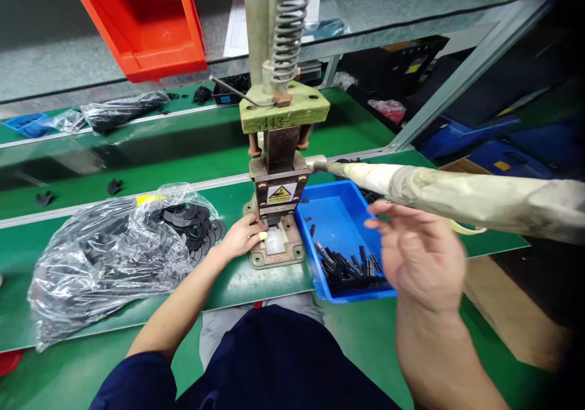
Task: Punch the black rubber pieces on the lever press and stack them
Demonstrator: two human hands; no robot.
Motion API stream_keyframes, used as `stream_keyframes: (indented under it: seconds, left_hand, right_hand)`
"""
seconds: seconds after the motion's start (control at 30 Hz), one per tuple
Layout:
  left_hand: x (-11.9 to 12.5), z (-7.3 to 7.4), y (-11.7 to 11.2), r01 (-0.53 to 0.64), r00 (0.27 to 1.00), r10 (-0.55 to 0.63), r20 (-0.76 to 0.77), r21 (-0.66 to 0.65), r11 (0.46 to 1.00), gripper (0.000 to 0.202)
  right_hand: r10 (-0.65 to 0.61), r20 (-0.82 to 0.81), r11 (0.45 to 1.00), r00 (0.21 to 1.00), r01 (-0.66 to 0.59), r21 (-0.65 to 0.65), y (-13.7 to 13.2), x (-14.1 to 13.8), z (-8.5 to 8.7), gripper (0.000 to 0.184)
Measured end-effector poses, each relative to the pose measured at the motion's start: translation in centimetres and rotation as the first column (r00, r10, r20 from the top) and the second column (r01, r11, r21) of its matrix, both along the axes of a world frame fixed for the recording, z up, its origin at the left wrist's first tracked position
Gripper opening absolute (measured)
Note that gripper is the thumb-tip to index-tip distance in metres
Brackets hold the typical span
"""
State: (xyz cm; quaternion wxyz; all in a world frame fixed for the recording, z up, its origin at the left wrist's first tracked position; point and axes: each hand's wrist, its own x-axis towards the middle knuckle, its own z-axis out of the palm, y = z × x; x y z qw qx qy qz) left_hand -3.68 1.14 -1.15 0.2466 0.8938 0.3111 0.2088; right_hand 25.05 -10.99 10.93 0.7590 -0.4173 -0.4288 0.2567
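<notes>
A hand-lever press (279,184) stands on the green bench, with a spring on top and a warning sticker on its front. My left hand (242,237) rests at the press base, fingers curled against the die area; one fingertip wears a yellow cot. Whether it holds a part is hidden. My right hand (418,254) hovers in the air over the blue tray (336,215), fingers loosely spread and slightly blurred, holding nothing. Just above it runs the press lever (457,194), wrapped in dirty cloth. Small black parts (350,267) lie in the tray.
A clear plastic bag (109,258) of black flat rings lies left of the press. A red bin (146,23) sits on the upper shelf. More bagged black parts (119,110) and a small blue tray (30,123) lie on the back belt. Blue crates (493,145) stand at the right.
</notes>
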Motion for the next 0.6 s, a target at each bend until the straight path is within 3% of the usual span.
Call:
stream_keyframes:
  seconds: [0.07,0.13,0.2,0.27,0.33,0.43,0.47,0.5,0.6]
  left_hand:
    - [0.0,0.0,-0.3,-0.009,1.0,0.009,-0.013,0.023,1.0,0.04]
    - [0.1,-0.2,-0.6,-0.025,0.999,0.025,-0.02,0.041,0.999,0.039]
    - [0.2,-0.3,-0.8,-0.038,0.999,0.039,-0.026,0.05,0.998,0.038]
    - [0.2,-0.5,-0.9,-0.043,0.999,0.045,-0.03,0.057,0.997,0.037]
    - [0.2,-0.7,-1.0,-0.048,0.998,0.05,-0.027,0.059,0.997,0.037]
    - [0.1,-0.9,-1.2,-0.059,0.998,0.059,-0.008,0.053,0.997,0.037]
    - [0.1,-1.0,-1.2,-0.062,0.998,0.062,-0.003,0.05,0.997,0.037]
    - [0.1,-1.0,-1.3,-0.064,0.998,0.064,-0.001,0.047,0.997,0.037]
    - [0.2,-1.0,-1.5,-0.06,0.998,0.061,-0.005,0.036,0.998,0.036]
  right_hand:
    - [-0.076,0.123,0.958,0.989,0.038,0.284,1.0,-0.4,3.1,0.055]
    - [-0.024,0.243,0.928,0.97,-0.069,0.366,1.8,-1.1,6.1,0.065]
    - [0.062,0.297,0.896,0.953,-0.184,0.404,2.1,-2.1,8.1,0.056]
    - [0.087,0.316,0.859,0.945,-0.232,0.456,1.9,-3.0,8.5,0.036]
    - [0.037,0.373,0.862,0.927,-0.218,0.457,1.1,-3.7,7.3,0.034]
    - [-0.096,0.455,0.914,0.885,-0.103,0.393,-0.4,-4.4,2.8,0.036]
    - [-0.156,0.452,0.897,0.878,-0.066,0.438,-0.8,-4.6,0.9,0.035]
    - [-0.254,0.399,0.836,0.881,-0.007,0.548,-1.1,-4.7,-0.9,0.036]
    - [-0.376,0.31,0.775,0.873,0.113,0.622,-1.1,-5.0,-5.2,0.037]
